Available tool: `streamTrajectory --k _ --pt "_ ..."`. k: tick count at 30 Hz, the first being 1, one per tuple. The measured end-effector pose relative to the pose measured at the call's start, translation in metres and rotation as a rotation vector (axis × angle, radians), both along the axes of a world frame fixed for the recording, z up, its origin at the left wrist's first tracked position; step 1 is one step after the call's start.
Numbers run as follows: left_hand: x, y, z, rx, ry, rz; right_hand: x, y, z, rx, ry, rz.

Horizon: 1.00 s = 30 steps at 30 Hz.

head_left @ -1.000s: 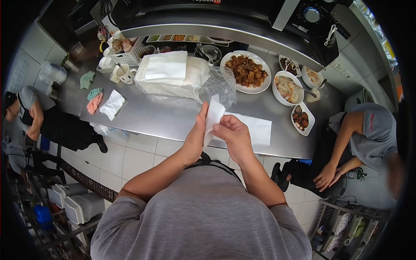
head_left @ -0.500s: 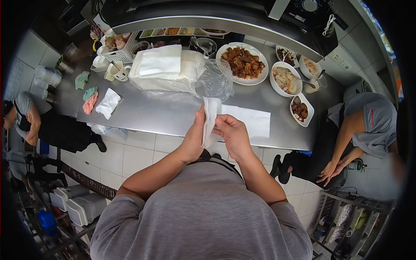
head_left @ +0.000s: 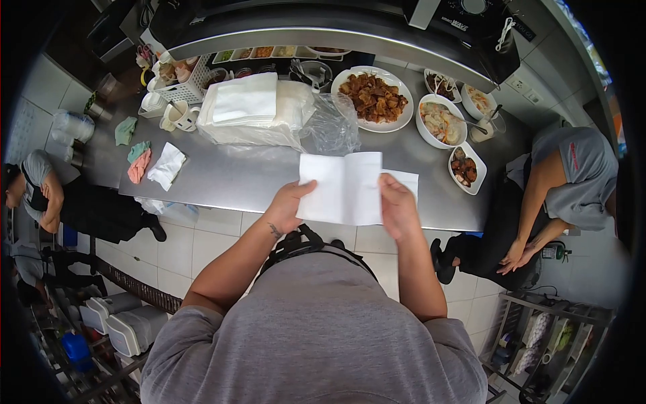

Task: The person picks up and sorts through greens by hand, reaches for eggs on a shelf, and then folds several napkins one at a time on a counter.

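Note:
White paper napkins [head_left: 340, 188], opened flat with a crease near the middle, are held above the front edge of the steel counter [head_left: 235, 178]. My left hand [head_left: 289, 205] pinches their left edge, thumb on top. The right edge is gripped by my right hand [head_left: 400, 204]. Behind my right hand, another white sheet [head_left: 408, 183] lies on the counter, mostly covered. Beyond my hands is a plastic-wrapped napkin pack [head_left: 294, 111] with a folded stack [head_left: 245, 99] on top.
A plate of browned meat [head_left: 373, 97], a white bowl [head_left: 441, 121] and a smaller dish [head_left: 465, 171] stand at the right. Cups [head_left: 180, 117] and cloths [head_left: 139, 165] are at the left. One person [head_left: 568, 178] sits at right, another [head_left: 50, 182] at left.
The napkins, seen nearly edge-on before, now lie open and flat between my hands. My hands have moved apart, the left one to the left and the right one to the right.

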State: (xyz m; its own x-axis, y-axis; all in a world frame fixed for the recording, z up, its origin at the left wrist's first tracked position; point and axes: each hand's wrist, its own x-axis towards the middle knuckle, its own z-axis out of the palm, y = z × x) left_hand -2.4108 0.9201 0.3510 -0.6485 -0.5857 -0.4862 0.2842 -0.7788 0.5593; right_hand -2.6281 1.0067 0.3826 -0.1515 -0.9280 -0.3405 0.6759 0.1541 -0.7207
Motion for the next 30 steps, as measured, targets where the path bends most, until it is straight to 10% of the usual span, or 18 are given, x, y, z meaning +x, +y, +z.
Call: streamTrajectory --k 8,30 --pt "-0.007 -0.042 -0.119 -0.069 -0.258 -0.014 -0.137 0.022 -0.159 0.492 1.189 -0.105" --pt "-0.017 -0.048 -0.124 -0.2 -0.494 -0.009 -0.112 0.026 -0.154 0.35 1.527 -0.334"
